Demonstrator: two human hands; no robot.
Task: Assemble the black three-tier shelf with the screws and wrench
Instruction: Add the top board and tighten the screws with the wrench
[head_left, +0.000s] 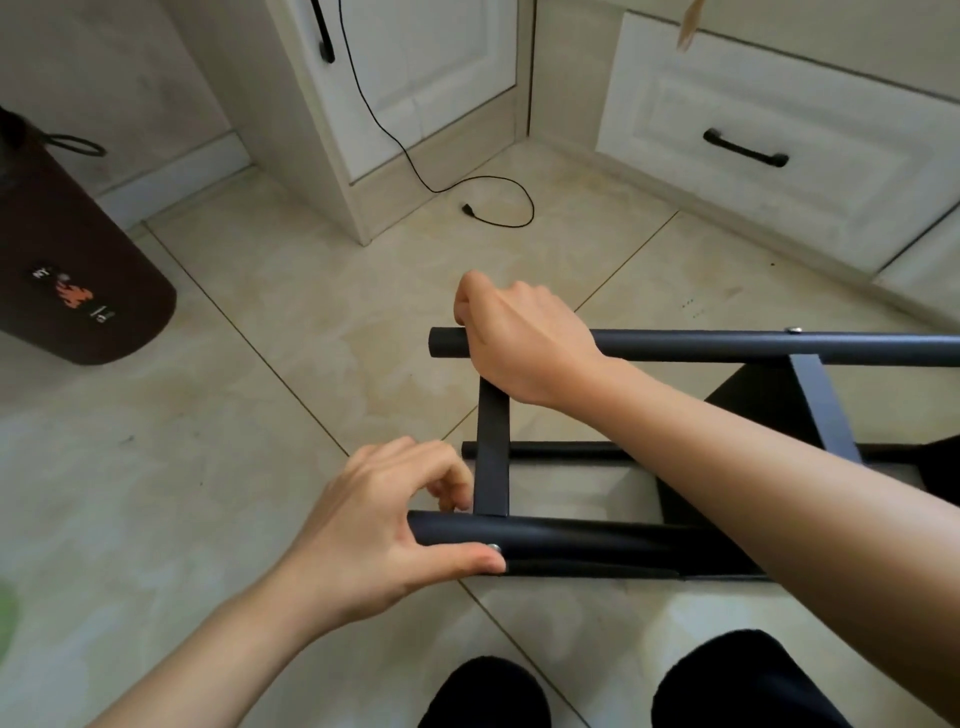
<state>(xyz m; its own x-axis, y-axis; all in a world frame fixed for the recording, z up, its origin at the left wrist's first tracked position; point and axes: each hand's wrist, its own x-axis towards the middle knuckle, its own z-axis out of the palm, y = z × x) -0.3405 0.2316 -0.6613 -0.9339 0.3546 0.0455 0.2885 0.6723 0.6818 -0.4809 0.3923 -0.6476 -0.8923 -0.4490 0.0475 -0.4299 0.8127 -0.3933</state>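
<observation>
Both hands are on the black shelf frame (649, 540), which lies on its side on the pale tiled floor (260, 389) in front of the person's knees. The left hand (384, 525) grips the near tube (571, 540) at its left end: the thumb runs along the tube's front side, its tip just beside a small silver screw (493, 547), and the curled fingers reach over the top to where a flat crossbar (492, 457) meets the tube. The right hand (519, 338) is closed over the far tube (779, 347) close to its left end, knuckles up, with the forearm crossing over the frame from the right. The frame is made of matte black round tubes lying roughly parallel, joined by flat black crossbars set at right angles; a second crossbar (826, 410) stands further right, and a second silver screw head (793, 329) shows on top of the far tube above it. A thinner black tube (561, 450) lies lower, between the two held ones, and a dark panel (753, 400) shows under the frame to the right. Behind the frame a black cable (498, 179) loops on the floor beside white cabinets (753, 104) with black handles, and a dark brown object (78, 270) with a flame mark stands at the left.
</observation>
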